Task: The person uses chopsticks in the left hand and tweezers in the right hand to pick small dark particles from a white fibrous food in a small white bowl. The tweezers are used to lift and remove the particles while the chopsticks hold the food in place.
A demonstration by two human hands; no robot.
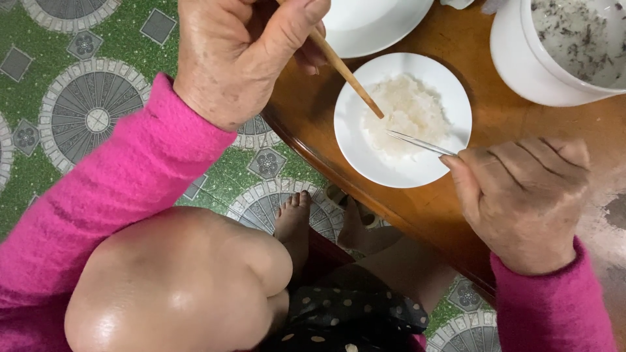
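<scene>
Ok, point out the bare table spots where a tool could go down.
Bare wood lies between the plate and the big white bowl, above the right hand, and along the table edge below the plate. It is crowded over the plate, where the stick in the left hand and the tweezers meet.

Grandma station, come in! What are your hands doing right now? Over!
Left hand gripping wooden stick, tip in the white stuff. Right hand holding metal tweezers, tips on same pile. Small white plate on wooden table. Nothing blocking.
</scene>
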